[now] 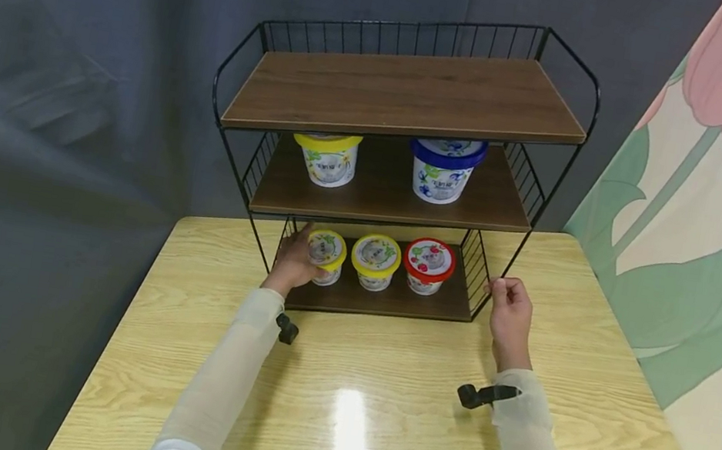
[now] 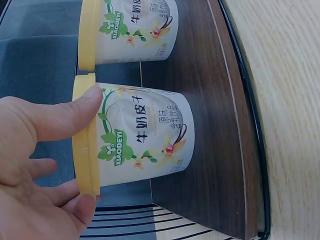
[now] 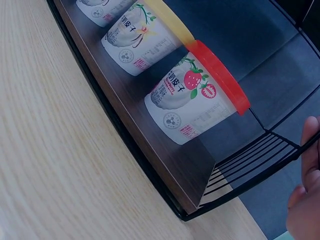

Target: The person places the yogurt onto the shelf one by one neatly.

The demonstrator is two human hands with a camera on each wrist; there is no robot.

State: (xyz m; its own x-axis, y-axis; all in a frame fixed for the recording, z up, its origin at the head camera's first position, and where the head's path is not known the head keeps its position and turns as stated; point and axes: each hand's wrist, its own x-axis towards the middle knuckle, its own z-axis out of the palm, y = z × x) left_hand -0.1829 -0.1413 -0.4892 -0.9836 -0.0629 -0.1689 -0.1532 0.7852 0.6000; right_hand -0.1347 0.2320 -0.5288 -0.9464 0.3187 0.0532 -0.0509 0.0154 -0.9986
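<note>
On the bottom board of a three-tier shelf rack (image 1: 390, 218), my left hand (image 1: 296, 262) grips the leftmost yellow-lidded tub (image 2: 145, 135) by its lid, thumb on the near side and fingers around the other. The tub is upright, its base at the board. Beside it stand another yellow-lidded tub (image 1: 375, 258) and a red-lidded strawberry tub (image 1: 429, 260). My right hand (image 1: 512, 314) pinches the black wire side (image 3: 260, 172) of the rack at the lower right, its fingers partly cut off in the right wrist view.
On the middle board stand a larger yellow-lidded tub (image 1: 331, 162) and a blue-lidded tub (image 1: 441, 175), their tops partly hidden by the top board (image 1: 408, 96). The rack stands on a wooden table (image 1: 418, 405) before a dark curtain (image 1: 112, 63). A flower-patterned wall (image 1: 717, 231) borders the right.
</note>
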